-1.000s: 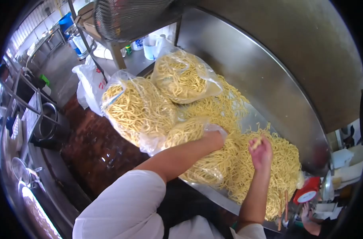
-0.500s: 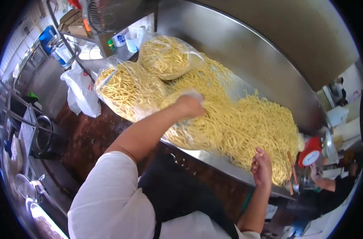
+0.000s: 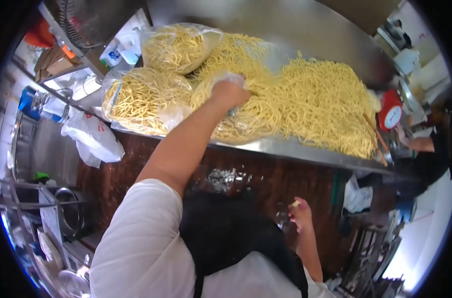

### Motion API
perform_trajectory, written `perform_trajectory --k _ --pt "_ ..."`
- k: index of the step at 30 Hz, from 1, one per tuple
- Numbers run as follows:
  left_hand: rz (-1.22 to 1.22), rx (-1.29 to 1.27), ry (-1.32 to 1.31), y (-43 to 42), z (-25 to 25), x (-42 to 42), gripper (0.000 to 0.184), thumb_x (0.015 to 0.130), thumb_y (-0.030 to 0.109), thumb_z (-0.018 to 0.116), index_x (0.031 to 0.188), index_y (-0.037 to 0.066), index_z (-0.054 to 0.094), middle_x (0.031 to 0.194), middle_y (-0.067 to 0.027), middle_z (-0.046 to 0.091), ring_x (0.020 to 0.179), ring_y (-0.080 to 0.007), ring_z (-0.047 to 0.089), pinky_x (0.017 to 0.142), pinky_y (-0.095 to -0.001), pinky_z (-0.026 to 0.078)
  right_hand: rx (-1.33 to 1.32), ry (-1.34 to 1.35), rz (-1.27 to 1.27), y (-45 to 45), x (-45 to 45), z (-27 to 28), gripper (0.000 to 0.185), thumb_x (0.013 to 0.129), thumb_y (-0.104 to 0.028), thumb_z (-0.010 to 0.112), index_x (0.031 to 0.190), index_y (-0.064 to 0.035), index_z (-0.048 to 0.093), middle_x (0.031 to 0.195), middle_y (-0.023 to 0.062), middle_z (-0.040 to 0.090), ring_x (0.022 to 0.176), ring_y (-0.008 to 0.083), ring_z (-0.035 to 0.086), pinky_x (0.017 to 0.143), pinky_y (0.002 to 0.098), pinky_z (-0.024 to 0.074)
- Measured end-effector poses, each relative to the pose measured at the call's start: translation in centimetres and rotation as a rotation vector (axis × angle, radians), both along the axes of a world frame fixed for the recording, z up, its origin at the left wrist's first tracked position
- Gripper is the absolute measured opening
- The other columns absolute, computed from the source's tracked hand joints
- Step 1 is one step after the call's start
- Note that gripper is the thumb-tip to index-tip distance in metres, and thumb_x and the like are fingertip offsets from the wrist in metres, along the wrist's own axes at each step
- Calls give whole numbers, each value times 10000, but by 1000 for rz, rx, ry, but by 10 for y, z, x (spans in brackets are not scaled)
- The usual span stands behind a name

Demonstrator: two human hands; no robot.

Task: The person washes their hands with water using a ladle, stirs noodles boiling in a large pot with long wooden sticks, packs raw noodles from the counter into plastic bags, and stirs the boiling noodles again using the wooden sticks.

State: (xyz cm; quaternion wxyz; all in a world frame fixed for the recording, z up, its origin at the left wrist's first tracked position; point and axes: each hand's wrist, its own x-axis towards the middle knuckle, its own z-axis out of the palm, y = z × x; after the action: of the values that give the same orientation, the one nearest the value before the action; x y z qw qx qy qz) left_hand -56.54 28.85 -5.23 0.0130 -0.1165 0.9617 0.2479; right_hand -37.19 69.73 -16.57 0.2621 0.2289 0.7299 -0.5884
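Note:
My left hand [image 3: 231, 94] is closed at the mouth of a clear plastic bag [image 3: 256, 124] of yellow noodles, its fingers partly hidden behind the bunched plastic. This bag lies on its side at the table's front edge, against the loose noodles. Away from the table, low over the floor, is my right hand [image 3: 301, 216], fingers curled, pinching a small pale-yellow bit [image 3: 296, 203] that looks like a piece of noodle. A wide heap of loose yellow noodles [image 3: 325, 104] covers the metal table to the right of my left hand.
Two filled noodle bags, a front one [image 3: 141, 102] and a back one [image 3: 179, 49], sit at the left. A red dial scale [image 3: 389, 111] and wooden sticks [image 3: 376, 131] are at the right end. A co-worker's arm [image 3: 418, 144] is beside the scale. A white bag [image 3: 93, 136] hangs left.
My view has swung, so the table appears higher. My right hand has drawn back from the noodle heap's front edge to over the floor. My left hand stays at the bag.

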Motion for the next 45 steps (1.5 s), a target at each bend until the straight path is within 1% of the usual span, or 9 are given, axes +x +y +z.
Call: perform_trajectory --k 9,21,26,29,33,35,37,41,45 --pt "-75 -39 160 -15 -34 -15 587 770 354 567 1295 97 521 1173 -228 603 1078 -363 585 919 -416 445 366 411 223 -88 55 26 379 793 -186 679 1144 -76 588 1011 165 649 976 320 617 848 363 473" --pt "-160 -23 175 -14 -22 -6 583 727 327 574 1258 87 554 1093 -200 645 1023 -332 618 884 -377 463 72 72 -657 7 185 10 408 766 -101 687 1161 -86 586 830 22 623 627 109 600 483 236 469" --pt "-168 -18 203 -22 -34 -19 580 727 322 579 1253 80 557 1095 -208 643 1015 -328 621 876 -376 464 627 246 -853 153 249 132 311 831 -169 637 1127 -82 600 881 52 657 685 126 630 489 221 485" --pt "-110 -104 219 -19 -32 -17 606 725 314 581 1274 63 534 1102 -208 642 1013 -328 622 872 -376 465 1756 197 -493 220 289 210 318 927 -234 551 1218 -105 560 1052 126 637 854 230 635 769 357 501" --pt "-121 -31 185 -16 -30 -16 596 763 345 575 1301 96 516 1122 -202 636 1018 -336 615 878 -376 462 1903 786 -624 167 260 300 334 979 -195 466 1282 -64 520 1141 167 613 970 307 621 815 374 499" --pt "-86 67 144 -32 -55 -29 592 792 385 576 1309 104 508 1127 -200 634 1022 -336 611 882 -379 462 2216 729 -465 234 286 308 365 982 -225 451 1291 -37 504 1212 189 580 1066 341 584 885 385 477" --pt "-260 -462 384 -44 -81 -39 553 825 439 576 1280 128 531 1055 -214 642 968 -363 613 849 -415 477 2293 -254 -314 371 387 274 528 956 -360 464 1347 -7 439 1346 171 496 1247 322 463 1049 401 359" --pt "3 -69 179 -12 -49 -5 555 766 410 640 1270 204 531 1020 -201 649 919 -349 621 791 -435 489 1994 -30 -1008 281 266 221 577 897 -374 569 1350 -32 466 1251 227 560 1125 340 559 975 397 432" --pt "67 53 106 1 -17 7 592 737 363 630 1289 171 536 1163 -190 616 1079 -327 588 920 -372 456 1277 580 -362 213 101 64 320 853 -109 615 1150 8 599 1104 153 629 1036 267 600 920 339 473"
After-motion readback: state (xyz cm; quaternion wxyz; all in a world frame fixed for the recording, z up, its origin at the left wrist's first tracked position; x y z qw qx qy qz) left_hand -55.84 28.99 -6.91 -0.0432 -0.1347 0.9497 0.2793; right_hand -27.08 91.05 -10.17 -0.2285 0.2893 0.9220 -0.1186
